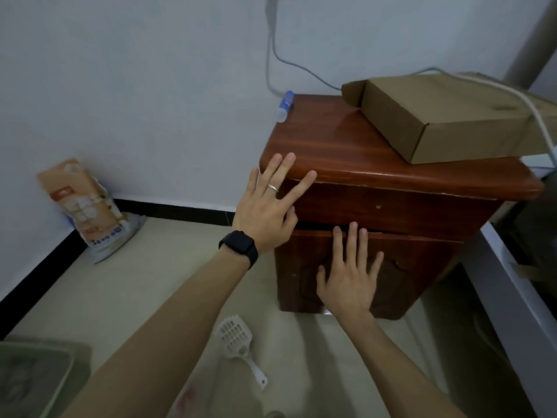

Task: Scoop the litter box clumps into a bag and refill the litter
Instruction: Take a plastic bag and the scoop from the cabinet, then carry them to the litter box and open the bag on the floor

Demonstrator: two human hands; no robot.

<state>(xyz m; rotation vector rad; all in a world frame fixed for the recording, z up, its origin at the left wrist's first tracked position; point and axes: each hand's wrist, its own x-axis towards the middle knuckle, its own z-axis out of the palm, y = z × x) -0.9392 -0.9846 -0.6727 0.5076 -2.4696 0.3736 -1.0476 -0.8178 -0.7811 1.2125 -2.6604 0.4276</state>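
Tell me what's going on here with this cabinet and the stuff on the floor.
A person has both hands on a wooden cabinet. The left hand is spread at its top corner, the right hand lies flat on the lower door, fingers straight. Neither holds anything. The white scoop lies on the floor and the litter bag leans in the corner, so scooping is not under way.

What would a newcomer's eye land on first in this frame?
Two open hands lie against the red-brown cabinet at centre: the left hand at its top edge, the right hand on its door. A cardboard box sits on top; a white scoop lies on the floor below.
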